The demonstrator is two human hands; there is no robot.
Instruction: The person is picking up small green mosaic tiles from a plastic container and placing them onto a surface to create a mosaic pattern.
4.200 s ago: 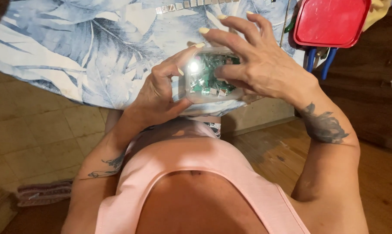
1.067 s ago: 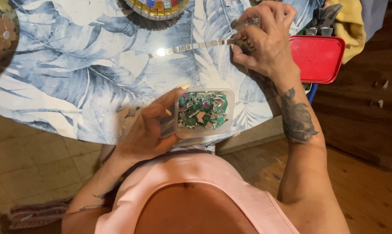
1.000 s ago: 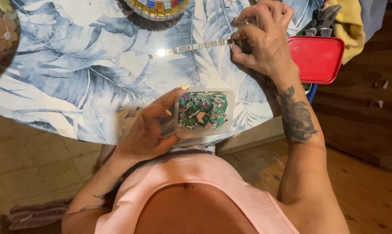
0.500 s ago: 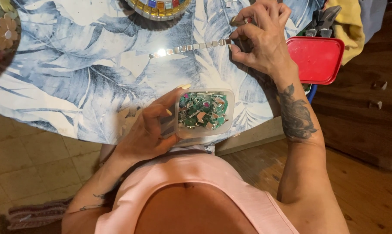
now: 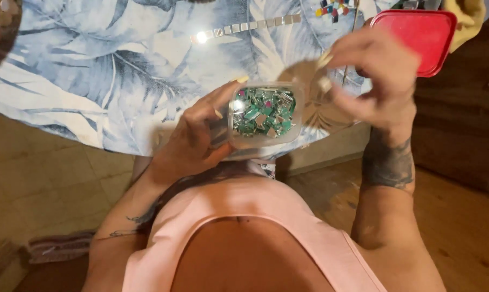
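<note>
- L hand (image 5: 193, 141) cups a small clear tub (image 5: 264, 114) from the side, fingers (image 5: 216, 103) closed round its wall, thumb along the near edge; tub kept level & lifted off the surface, prob. so the loose bits don't spill
- tub sits at the near edge of the surface, just above the person's chest, approx. centre of view; packed w/ small green & mirror-like tile chips (image 5: 263, 112), a pink one or two among them
- R hand (image 5: 375, 81) raised just right of the tub, not touching it; fingers (image 5: 331, 92) pinched together on a small pale piece (image 5: 325, 83), looks like one chip; blurred, so can't be sure what it is exactly; pinch grip fits sth that tiny
- hand's shadow falls on the cloth next to the tub
- surface (image 5: 93, 70): round, covered w/ blue-&-white leaf-print cloth; a straight row of mirror squares (image 5: 244, 27) laid along it, well beyond the tub; a few coloured chips (image 5: 333, 8) near the far edge
- red lid or tray (image 5: 417, 38) at far right, beside the R hand; yellow cloth (image 5: 469, 13) behind it
- dark round dish edge (image 5: 1, 27) top left, mostly cut off
- room: wood floor (image 5: 460, 232) on right, paler floor at left; dark wooden furniture (image 5: 460, 140) at right; striped rug edge (image 5: 55, 249) low left
</note>
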